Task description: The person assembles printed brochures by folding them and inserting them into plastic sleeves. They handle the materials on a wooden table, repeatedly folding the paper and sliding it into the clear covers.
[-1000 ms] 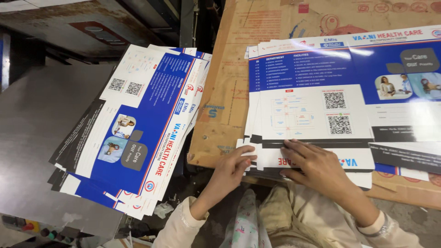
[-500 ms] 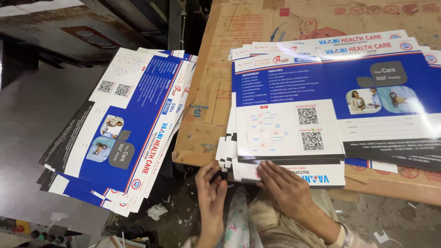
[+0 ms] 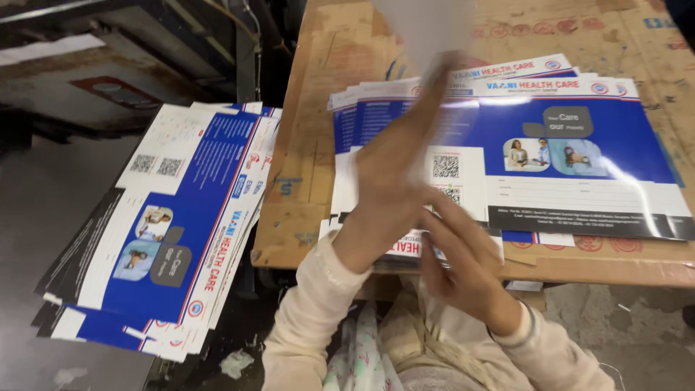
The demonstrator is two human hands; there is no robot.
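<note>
My left hand (image 3: 391,188) is raised over the stack and motion-blurred. It grips a printed sheet (image 3: 427,29) that is swung upward, showing its white back near the top edge. My right hand (image 3: 463,264) lies at the near edge of the stack of blue-and-white printed sheets (image 3: 579,152), fingers spread and touching the lowest sheets. The stack lies flat on a cardboard-covered table (image 3: 318,181), fanned slightly to the back.
A second pile of the same printed sheets (image 3: 174,232) lies fanned out to the left, lower than the table, on a dark surface (image 3: 43,188). Dark machine parts (image 3: 130,80) stand at the back left. Bare cardboard (image 3: 579,29) shows behind the stack.
My left hand has risen from the stack's near edge and lifted a sheet up and away. My right hand stays at the near edge. The camera has shifted left.
</note>
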